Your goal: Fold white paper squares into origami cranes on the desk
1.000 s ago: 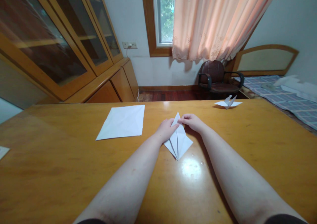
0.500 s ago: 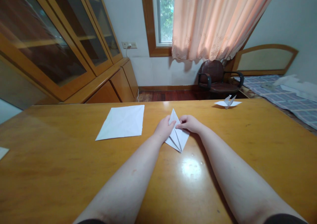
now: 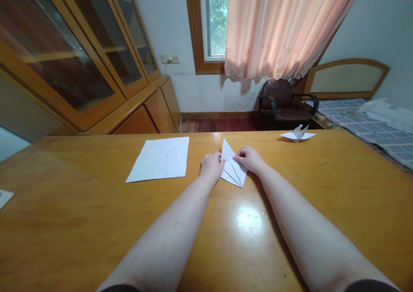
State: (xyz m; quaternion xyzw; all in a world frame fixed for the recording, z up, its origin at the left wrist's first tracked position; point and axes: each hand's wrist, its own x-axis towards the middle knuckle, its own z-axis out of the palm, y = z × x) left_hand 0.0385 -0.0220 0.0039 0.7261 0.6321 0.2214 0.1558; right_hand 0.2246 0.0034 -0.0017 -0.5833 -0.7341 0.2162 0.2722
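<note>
A partly folded white paper piece (image 3: 232,168), kite-shaped with a point toward the window, lies on the wooden table (image 3: 80,223). My left hand (image 3: 212,166) grips its left edge with curled fingers. My right hand (image 3: 248,158) pinches its right edge near the top. Both forearms reach forward over the table.
A flat creased white sheet (image 3: 160,158) lies left of my hands. A finished white paper crane (image 3: 297,134) stands at the far right edge of the table. A paper corner (image 3: 4,196) shows at the left edge. Beyond are a cabinet, a chair (image 3: 284,100) and a bed.
The folded paper has been pushed away from me and turned, its near point now shorter and angled right. Both hands moved forward with it.
</note>
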